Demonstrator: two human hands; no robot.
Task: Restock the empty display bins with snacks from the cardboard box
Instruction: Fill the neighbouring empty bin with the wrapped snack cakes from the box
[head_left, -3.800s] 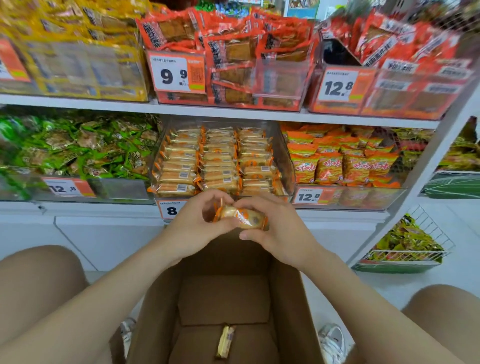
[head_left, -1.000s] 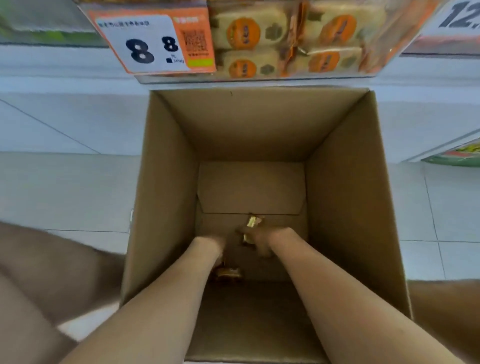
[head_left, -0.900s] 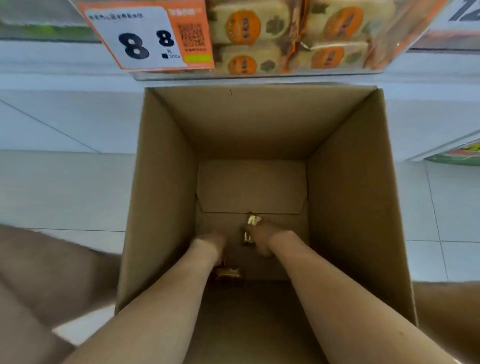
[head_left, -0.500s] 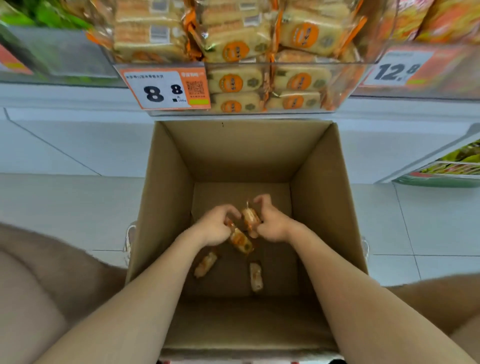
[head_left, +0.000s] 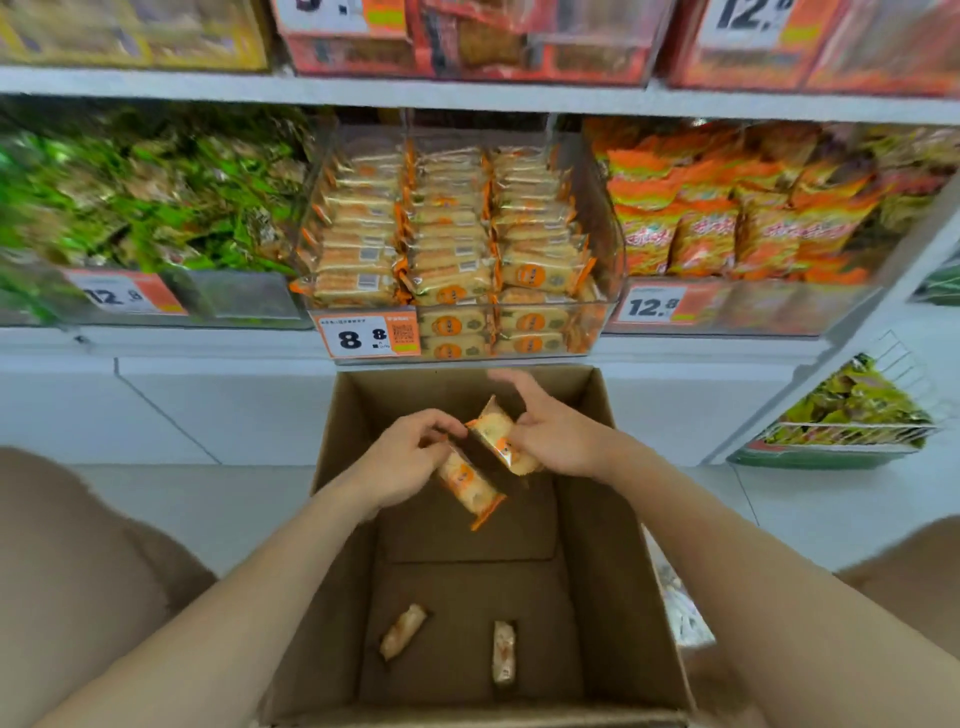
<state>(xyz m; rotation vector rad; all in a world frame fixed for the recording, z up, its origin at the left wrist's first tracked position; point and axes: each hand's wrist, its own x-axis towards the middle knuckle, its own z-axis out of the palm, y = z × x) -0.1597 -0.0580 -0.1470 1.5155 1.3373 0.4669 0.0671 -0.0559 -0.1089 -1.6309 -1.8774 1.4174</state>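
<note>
An open cardboard box (head_left: 332, 525) stands on the floor below the shelf. My left hand (head_left: 400, 462) pinches one wrapped snack cake (head_left: 470, 488) by its top end over the box. My right hand (head_left: 556, 436) grips a second snack cake (head_left: 496, 431) beside it, forefinger stretched out. Two more snack cakes (head_left: 402, 631) (head_left: 504, 652) lie on the box bottom. Straight ahead, the clear display bin (head_left: 605, 249) with the 8.8 price tag (head_left: 366, 338) holds several rows of the same cakes.
Bins of green-wrapped snacks (head_left: 140, 197) and orange packets (head_left: 737, 218) flank the middle bin. Red packs fill the shelf above (head_left: 467, 47). A wire basket (head_left: 852, 421) of yellow-green packs sits low at right. My knees frame the box on both sides.
Both hands have risen out of the box bottom, each with one snack cake, up to the box's rim. The view has tilted up from the box to the shelf.
</note>
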